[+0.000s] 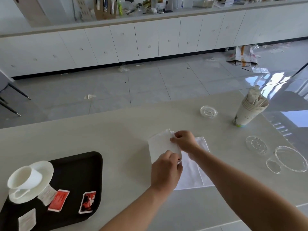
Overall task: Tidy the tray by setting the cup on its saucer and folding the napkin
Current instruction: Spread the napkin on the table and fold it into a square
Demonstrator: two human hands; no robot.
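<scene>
Cups of paper, stacked and stuffed with stirrers, stand at the right of the frame, with clear lids scattered near them on the table. At lower left the black tray carries sachets and the saucer, on which the cup sits tilted. The napkin lies on the table at centre, well apart from the tray, its left part lifted and turned over. The left hand pinches the nearer edge of that lifted part with curled fingers. The right hand pinches the farther edge, just above.
</scene>
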